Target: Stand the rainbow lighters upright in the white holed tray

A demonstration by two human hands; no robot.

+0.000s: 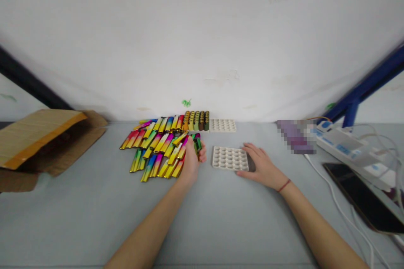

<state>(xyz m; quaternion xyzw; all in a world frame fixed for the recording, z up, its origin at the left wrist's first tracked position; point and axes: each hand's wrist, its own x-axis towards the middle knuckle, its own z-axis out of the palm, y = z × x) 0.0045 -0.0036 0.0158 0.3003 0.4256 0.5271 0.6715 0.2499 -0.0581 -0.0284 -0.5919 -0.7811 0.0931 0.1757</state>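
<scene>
My left hand is closed around several shiny green and purple metallic sticks, at the right edge of a pile. The pile is made of slim, flat-looking sticks in gold, pink, blue and green foil colours. To the right, my right hand grips the right end of a white tray with rows of round holes, thumb on the near edge and fingers on the far one. A dark patch shows between palm and tray; I cannot make out what it is.
Behind the pile, a block of upright sticks with gold tops stands beside a second white holed tray. An opened cardboard box lies at left. At right are a white power strip, cables and a black phone.
</scene>
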